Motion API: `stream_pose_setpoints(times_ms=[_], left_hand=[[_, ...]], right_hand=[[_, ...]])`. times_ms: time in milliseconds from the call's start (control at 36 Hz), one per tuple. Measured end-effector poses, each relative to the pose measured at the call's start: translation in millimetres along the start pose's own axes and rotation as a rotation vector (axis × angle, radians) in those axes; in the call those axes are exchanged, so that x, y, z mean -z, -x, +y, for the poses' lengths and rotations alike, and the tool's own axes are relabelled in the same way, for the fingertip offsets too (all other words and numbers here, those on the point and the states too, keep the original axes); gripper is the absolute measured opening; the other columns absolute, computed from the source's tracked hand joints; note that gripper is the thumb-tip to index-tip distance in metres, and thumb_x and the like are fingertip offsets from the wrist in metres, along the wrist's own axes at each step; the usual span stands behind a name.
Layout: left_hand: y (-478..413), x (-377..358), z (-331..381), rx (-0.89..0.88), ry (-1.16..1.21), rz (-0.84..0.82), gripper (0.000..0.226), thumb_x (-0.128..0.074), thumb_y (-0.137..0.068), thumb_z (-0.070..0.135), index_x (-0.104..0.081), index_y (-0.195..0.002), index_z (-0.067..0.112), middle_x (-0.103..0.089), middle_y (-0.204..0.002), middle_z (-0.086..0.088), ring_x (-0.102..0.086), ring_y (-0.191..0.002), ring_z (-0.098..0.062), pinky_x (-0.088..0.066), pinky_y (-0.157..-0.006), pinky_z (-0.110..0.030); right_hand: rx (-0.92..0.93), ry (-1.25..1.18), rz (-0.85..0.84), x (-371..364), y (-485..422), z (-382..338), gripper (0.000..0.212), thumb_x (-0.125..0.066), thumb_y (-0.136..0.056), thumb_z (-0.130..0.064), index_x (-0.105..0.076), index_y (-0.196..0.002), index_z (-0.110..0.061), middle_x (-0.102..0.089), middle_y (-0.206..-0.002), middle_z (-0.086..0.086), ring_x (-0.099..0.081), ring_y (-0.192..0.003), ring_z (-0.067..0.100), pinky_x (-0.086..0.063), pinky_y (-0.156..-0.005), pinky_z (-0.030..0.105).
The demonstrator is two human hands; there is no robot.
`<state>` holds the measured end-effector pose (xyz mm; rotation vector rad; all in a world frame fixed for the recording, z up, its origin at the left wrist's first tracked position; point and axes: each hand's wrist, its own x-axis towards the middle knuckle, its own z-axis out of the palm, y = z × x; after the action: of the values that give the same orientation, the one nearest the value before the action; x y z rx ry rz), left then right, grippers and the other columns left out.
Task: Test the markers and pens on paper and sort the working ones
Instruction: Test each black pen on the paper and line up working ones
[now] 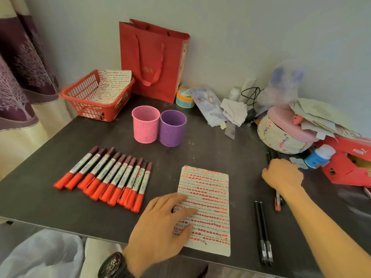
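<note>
From your head camera, your left hand (160, 219) lies flat on the lower left part of the white paper sheet covered in rows of short red marks (210, 197). Its fingers are straight and spread, pressing the sheet and gripping nothing. The sheet lies on the dark grey tabletop (200, 155) right in front of you.

At 9 o'clock from the sheet, a row of white-barrelled markers with orange-red caps (104, 177) lies side by side, caps towards you. Their barrel labels are too blurred to read.

At 3 o'clock, your right hand (283, 175) rests knuckles-up over some dark pens (278, 201) that run under your wrist. Its fingers are hidden, so you cannot tell whether it grips any. Two slim black pens (263, 233) lie together at 4 o'clock, apart from both hands.

At 12 o'clock stand a pink perforated cup (145, 127) and a purple perforated cup (173, 131), touching. Behind them a red paper gift bag (152, 63) leans on the wall. Its gold lettering ends in "BN", and the first letter is unclear.

At 10 o'clock a red plastic lattice basket (96, 97) holds another red-marked sheet. At 2 o'clock a red cardboard box (349, 163) shows a white Puma cat logo.
</note>
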<state>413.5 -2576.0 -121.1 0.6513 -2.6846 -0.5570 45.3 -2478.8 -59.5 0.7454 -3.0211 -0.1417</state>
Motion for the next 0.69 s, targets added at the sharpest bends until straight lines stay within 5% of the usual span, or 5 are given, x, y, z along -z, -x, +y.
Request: stream_pose_setpoints(times_ms=[472,694], left_hand=[[-1.8,0.7,0.6,0.011,0.004,-0.056,0.046,-0.040,-0.092,0.064,-0.052,-0.135,0.054,-0.037,-0.153,0.026,-0.027,-0.144,-0.001,-0.008,-0.117,-0.025],[-1.6,2.0,2.3,0.009,0.003,-0.027,0.042,-0.045,-0.092,0.061,-0.059,-0.130,0.051,-0.045,-0.148,0.023,-0.037,-0.139,-0.004,-0.019,-0.115,-0.027]], right_hand=[[-0.103,0.011,0.019,-0.2,-1.8,-6.6,0.024,-0.059,-0.089,-0.026,-0.064,-0.103,-0.007,-0.064,-0.109,0.017,-0.062,-0.101,0.038,-0.042,-0.072,0.038],[-0.125,-0.011,0.032,-0.3,0.4,-2.4,0.022,-0.061,-0.084,-0.024,-0.065,-0.098,-0.008,-0.066,-0.105,0.018,-0.063,-0.098,0.039,-0.041,-0.071,0.037]])
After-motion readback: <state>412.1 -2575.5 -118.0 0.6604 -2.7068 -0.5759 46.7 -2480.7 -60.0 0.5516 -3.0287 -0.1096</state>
